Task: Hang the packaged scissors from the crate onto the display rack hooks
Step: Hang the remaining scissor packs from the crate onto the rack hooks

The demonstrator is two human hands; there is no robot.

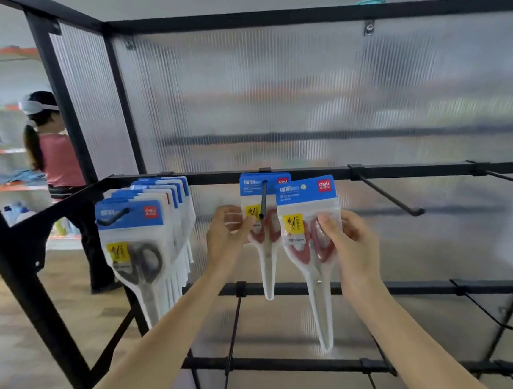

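A pack of red-handled scissors (pixel 265 243) with a blue header card hangs on the middle hook (pixel 262 201) of the black display rack (pixel 309 174). My left hand (pixel 226 237) pinches that pack's left edge. My right hand (pixel 351 242) grips a second red-handled pack (pixel 307 208) by its right side, held upright just right of the hook and in front of the hung one. Several packs of black-handled scissors (pixel 139 248) fill the left hook. The crate is out of view.
Bare hooks stick out toward me at the right (pixel 388 195) and on the lower rails (pixel 232 326). A ribbed translucent panel (pixel 302 97) backs the rack. A person in a pink top (pixel 56 159) stands at shelves to the far left.
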